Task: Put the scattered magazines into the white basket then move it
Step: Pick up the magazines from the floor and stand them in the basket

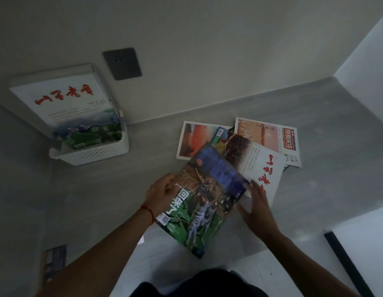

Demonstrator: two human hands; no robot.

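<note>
The person's left hand grips the left edge of a glossy magazine with a green-and-blue photo cover; the right hand, fingers spread, rests just off its right edge. This looks like the pick-up step (more magazines lie beyond the grip). Next, the magazine must travel up-left of the grip into the white perforated plastic basket, which already holds one.

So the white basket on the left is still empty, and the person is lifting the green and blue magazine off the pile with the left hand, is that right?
Not quite. In the head view the white basket already holds a magazine with red lettering standing in it. The rest holds: the left hand grips the green and blue magazine above the pile.
</note>
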